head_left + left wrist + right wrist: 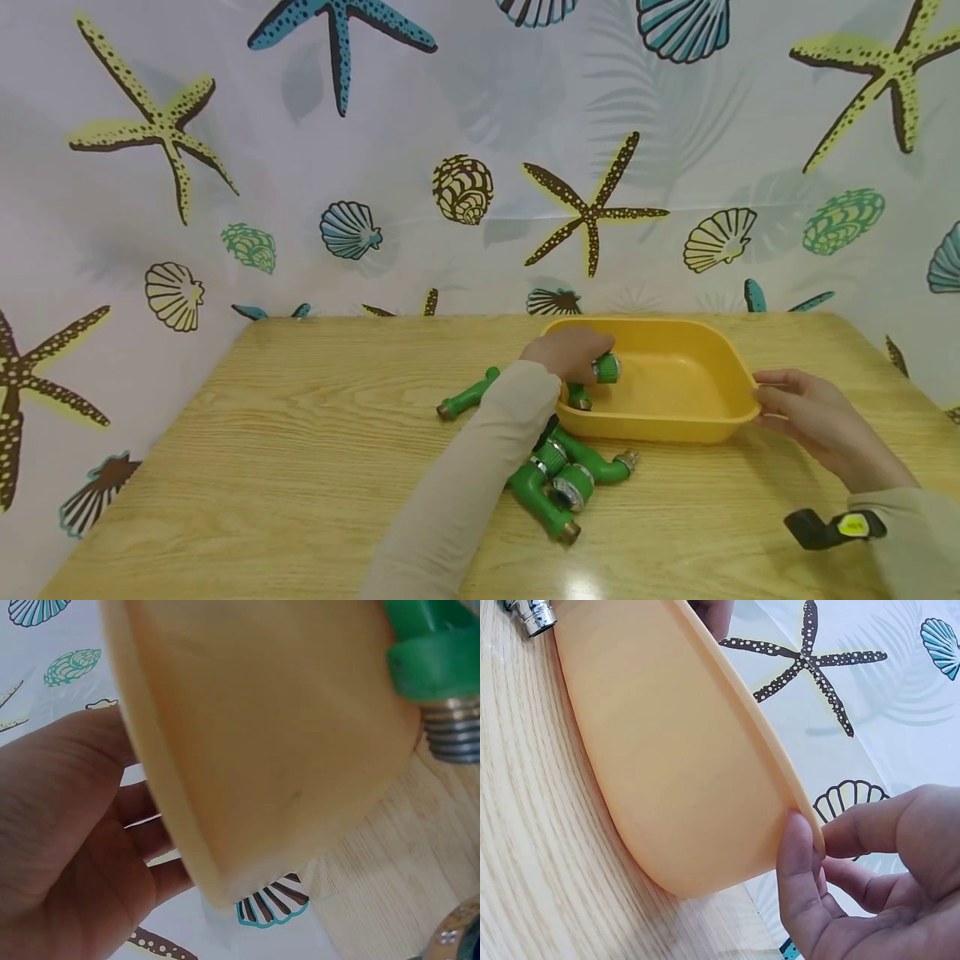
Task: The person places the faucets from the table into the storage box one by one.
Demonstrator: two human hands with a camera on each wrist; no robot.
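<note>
The left hand [567, 352] held a green pipe fitting [606, 367] in a curled grip over the left rim of the yellow tub [675, 421], which stood near the worktop's [300, 433] far edge, right of centre. The right hand [813, 417] pinched the tub's right rim, thumb on top. More green fittings [570, 479] lay piled just before the tub's near left corner; another [465, 397] lay to the left.

A light wooden tabletop [300, 433] stands against a white curtain [450, 100], possibly plastic, printed with starfish and seashells; overhead light glares near the front edge.
</note>
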